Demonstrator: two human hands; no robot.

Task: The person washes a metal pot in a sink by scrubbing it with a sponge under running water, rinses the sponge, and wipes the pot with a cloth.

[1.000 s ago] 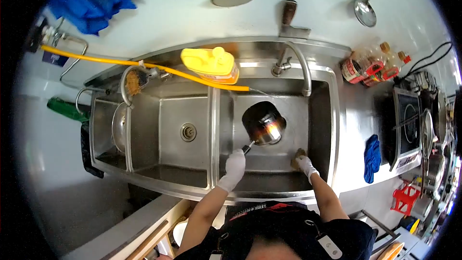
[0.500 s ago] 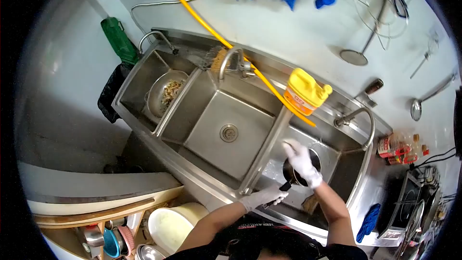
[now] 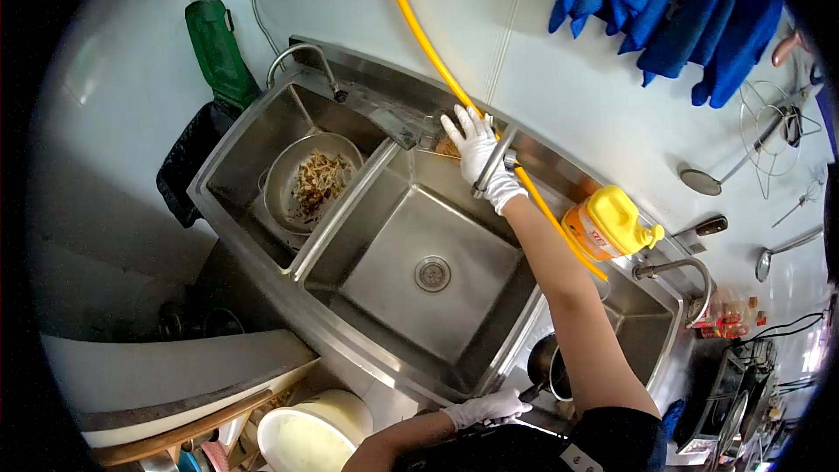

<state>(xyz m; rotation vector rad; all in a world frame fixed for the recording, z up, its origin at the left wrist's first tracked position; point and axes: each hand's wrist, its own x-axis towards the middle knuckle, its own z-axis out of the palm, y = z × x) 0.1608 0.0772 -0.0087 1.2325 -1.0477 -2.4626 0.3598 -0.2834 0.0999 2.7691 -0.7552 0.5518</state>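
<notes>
Saucepan (image 3: 542,362), dark, 1 item: lies in the rightmost basin (image 3: 651,328) of 3, partly hidden by the right forearm. Left hand (image 3: 495,406), white-gloved: fingers closed on the saucepan's black handle (image 3: 531,392), by the basin's front edge. Right hand (image 3: 479,153), white-gloved: fingers open and spread, nothing visible in them; at the back ledge, behind the middle faucet (image 3: 495,160) and just beside a tan scrubbing pad (image 3: 447,148); contact cannot be told. Change against 0.5 s ago: right hand is away from the saucepan and across by the middle faucet; left hold unchanged. Meaning, as judged: 1 hand alone steadies the saucepan, with handwork on it paused. Adjacent: yellow hose (image 3: 428,44); yellow jug (image 3: 607,223), on the ledge.
</notes>
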